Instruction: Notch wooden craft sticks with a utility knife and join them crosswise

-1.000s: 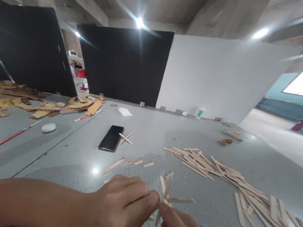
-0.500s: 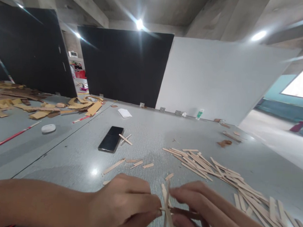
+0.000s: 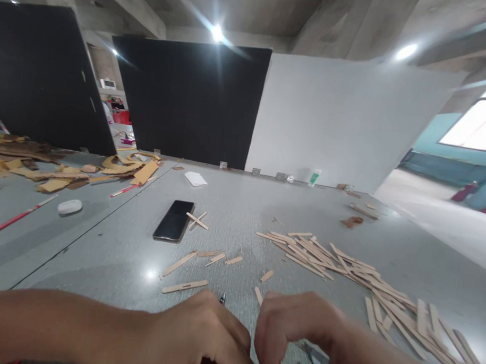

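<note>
My left hand (image 3: 206,332) is low at the front of the table, its fingers curled down and closed. Beside it, my right hand (image 3: 302,325) bends its fingers down, the fingertips of both hands close together at the bottom edge. Whatever they grip is hidden by the hands and the picture's edge. A dark pen-like tip (image 3: 222,297) pokes out past my left hand. Just beyond lie a slotted wooden craft stick (image 3: 184,286), a short stick piece (image 3: 267,276) and a stick end (image 3: 258,295). Below my right palm shows a greyish object (image 3: 318,359), kind unclear.
A pile of craft sticks (image 3: 343,270) spreads to the right. A phone (image 3: 173,221) lies left of centre, with two crossed sticks (image 3: 197,221) at its edge. Farther off are a folded white paper (image 3: 196,179), a white case (image 3: 70,207), a tube (image 3: 314,177) and cardboard scraps (image 3: 55,175).
Both hands have moved lower and closer together. The crossed sticks visible between my fingers before are now out of sight. The slotted stick and pen-like tip have come into view.
</note>
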`<state>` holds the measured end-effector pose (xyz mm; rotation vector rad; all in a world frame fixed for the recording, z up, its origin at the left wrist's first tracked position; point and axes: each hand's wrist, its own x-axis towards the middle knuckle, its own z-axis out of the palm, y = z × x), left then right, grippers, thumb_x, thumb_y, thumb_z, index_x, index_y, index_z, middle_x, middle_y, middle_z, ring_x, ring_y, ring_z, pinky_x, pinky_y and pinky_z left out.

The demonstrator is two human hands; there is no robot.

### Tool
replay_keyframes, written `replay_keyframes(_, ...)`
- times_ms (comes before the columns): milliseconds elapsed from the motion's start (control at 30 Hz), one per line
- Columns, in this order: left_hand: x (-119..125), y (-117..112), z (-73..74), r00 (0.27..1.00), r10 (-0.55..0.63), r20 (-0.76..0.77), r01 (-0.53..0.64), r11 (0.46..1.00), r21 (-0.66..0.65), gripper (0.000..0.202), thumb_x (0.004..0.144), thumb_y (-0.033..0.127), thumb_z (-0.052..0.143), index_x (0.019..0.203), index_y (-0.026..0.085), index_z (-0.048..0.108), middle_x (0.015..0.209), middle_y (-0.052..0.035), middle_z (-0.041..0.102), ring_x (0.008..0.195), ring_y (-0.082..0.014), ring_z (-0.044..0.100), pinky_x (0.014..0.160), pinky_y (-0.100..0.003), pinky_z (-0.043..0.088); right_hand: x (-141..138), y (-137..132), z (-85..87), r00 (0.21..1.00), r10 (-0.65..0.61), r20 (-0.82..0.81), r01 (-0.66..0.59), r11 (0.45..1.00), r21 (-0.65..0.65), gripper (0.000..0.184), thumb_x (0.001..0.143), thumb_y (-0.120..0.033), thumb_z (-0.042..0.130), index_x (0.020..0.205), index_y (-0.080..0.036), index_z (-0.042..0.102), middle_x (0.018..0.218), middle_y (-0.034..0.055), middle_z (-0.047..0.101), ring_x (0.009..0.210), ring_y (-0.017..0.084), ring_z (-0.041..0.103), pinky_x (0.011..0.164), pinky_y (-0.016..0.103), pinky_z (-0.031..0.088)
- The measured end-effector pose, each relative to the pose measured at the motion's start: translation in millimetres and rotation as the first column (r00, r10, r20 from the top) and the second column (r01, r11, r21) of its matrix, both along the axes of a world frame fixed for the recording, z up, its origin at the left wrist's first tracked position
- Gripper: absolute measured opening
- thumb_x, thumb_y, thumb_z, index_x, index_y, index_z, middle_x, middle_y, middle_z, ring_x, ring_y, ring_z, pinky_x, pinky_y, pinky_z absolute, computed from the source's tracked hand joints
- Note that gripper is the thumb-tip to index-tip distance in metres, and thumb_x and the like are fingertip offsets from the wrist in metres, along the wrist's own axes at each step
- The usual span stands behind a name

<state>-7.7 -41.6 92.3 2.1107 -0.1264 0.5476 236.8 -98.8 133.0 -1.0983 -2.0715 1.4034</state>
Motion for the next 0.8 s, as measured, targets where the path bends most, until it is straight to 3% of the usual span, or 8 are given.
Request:
replay_keyframes(100,-0.4,-7.0,1.2,1.0,-0.001,0.007,0.001,1.0,-0.01,0.041,0.113,0.038,0.047,0.077,0.019,0.051,0.072,-0.0045,0.065,0.067,-0.0136,0.064,0.059,-0.019,0.049,-3.6,2.2,1.1,0.996,-0.037,-0.08,0.021,0.98,-0.196,0.014,0.086,-0.014,0.081,0.081,-0.023,0.072,0.081,-0.0038,0.07,0.084,0.016,0.066,0.082,0.027,0.05)
replay_keyframes(233,0.0,-19.6,-2.7,0.986,0.152,0.072,-0.156,0.987,0.049,0.04,0.113,0.032,0.046,0.075,0.022,0.043,0.079,-0.0068,0.073,0.074,-0.0143,0.072,0.064,-0.019,0.054,-12.3,3.9,1.2,0.99,-0.03,-0.137,-0.014,0.952,-0.307,0.013,0.084,-0.012,0.074,0.08,-0.021,0.066,0.079,-0.0032,0.064,0.079,0.015,0.06,0.08,0.028,0.047)
replay_keyframes(433,-0.5,-17.3,-14.1,0.972,0.215,0.097,-0.231,0.95,0.21,0.03,0.109,0.02,0.055,0.079,0.02,0.055,0.072,-0.0007,0.066,0.064,-0.0109,0.066,0.06,-0.018,0.051,-11.0,7.9,-14.4,0.961,-0.071,-0.268,-0.068,0.877,-0.476,0.021,0.086,-0.026,0.084,0.087,-0.019,0.064,0.076,-0.0033,0.06,0.067,0.011,0.049,0.064,0.021,0.037)
replay_keyframes(533,-1.5,-14.0,-15.3,0.967,0.243,0.074,-0.254,0.919,0.3,0.024,0.108,0.018,0.057,0.086,0.019,0.064,0.072,-0.0001,0.064,0.061,-0.0107,0.061,0.058,-0.019,0.049,-7.9,8.9,-16.0,0.964,-0.056,-0.26,-0.07,0.889,-0.453,0.022,0.09,-0.029,0.083,0.09,-0.019,0.063,0.079,-0.0031,0.059,0.07,0.011,0.05,0.067,0.022,0.04)
replay_keyframes(633,0.7,-15.3,-15.4,0.926,0.343,0.159,-0.375,0.883,0.282,0.028,0.111,0.023,0.053,0.091,0.017,0.07,0.073,-0.0009,0.066,0.06,-0.0104,0.059,0.058,-0.019,0.047,-5.6,8.4,-9.6,0.978,-0.059,-0.199,-0.023,0.922,-0.386,0.02,0.093,-0.03,0.079,0.092,-0.02,0.062,0.083,-0.0028,0.06,0.075,0.012,0.053,0.071,0.024,0.044)
replay_keyframes(733,3.9,-19.4,-14.1,0.856,0.436,0.277,-0.505,0.818,0.274,0.035,0.112,0.025,0.05,0.085,0.015,0.071,0.064,0.0018,0.059,0.054,-0.0086,0.052,0.054,-0.018,0.043,-2.5,6.3,-0.8,0.991,-0.134,-0.02,0.129,0.977,-0.17,0.017,0.099,-0.037,0.074,0.104,-0.023,0.065,0.095,-0.001,0.064,0.084,0.015,0.058,0.076,0.026,0.049)
replay_keyframes(800,4.9,-22.4,-12.4,0.791,0.532,0.304,-0.606,0.75,0.265,0.042,0.114,0.028,0.047,0.082,0.016,0.071,0.063,0.0018,0.058,0.054,-0.0086,0.052,0.055,-0.019,0.043,-0.3,3.3,3.1,0.974,-0.215,0.069,0.217,0.976,-0.023,0.025,0.102,-0.049,0.068,0.102,-0.025,0.064,0.093,-0.0013,0.064,0.083,0.016,0.058,0.075,0.026,0.051)
